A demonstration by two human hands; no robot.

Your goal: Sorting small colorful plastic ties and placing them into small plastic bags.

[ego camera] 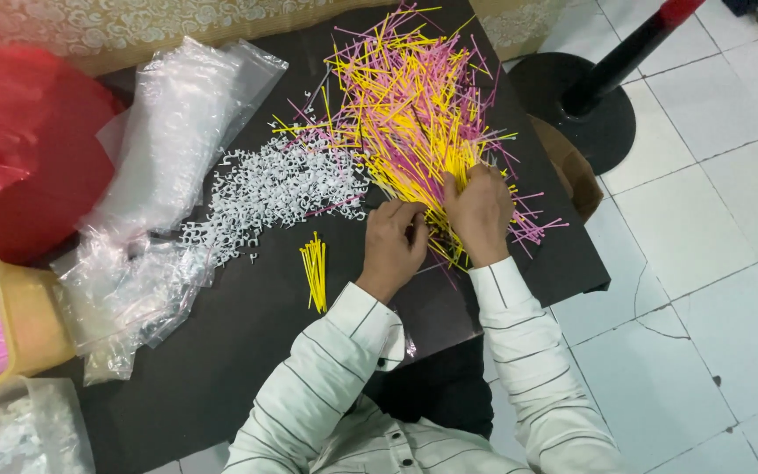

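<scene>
Ties [410, 105] lay heaped; both hands, left [394, 239] and right [480, 211], pinched strands at the edge — a snagged pull could have scattered clips [274, 189].

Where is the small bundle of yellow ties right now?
The small yellow bundle lies on the dark table, just left of the left hand, below the white clips.

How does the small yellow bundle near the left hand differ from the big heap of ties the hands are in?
The small yellow bundle is one colour; the big heap mixes yellow and pink. The bundle's ties lie gathered and parallel; the heap's cross and splay in all directions. The bundle lies apart, untouched, left of the left hand; the heap has both hands at its near edge, the right hand on it. Both rest on the dark table and hold thin plastic ties.
</scene>
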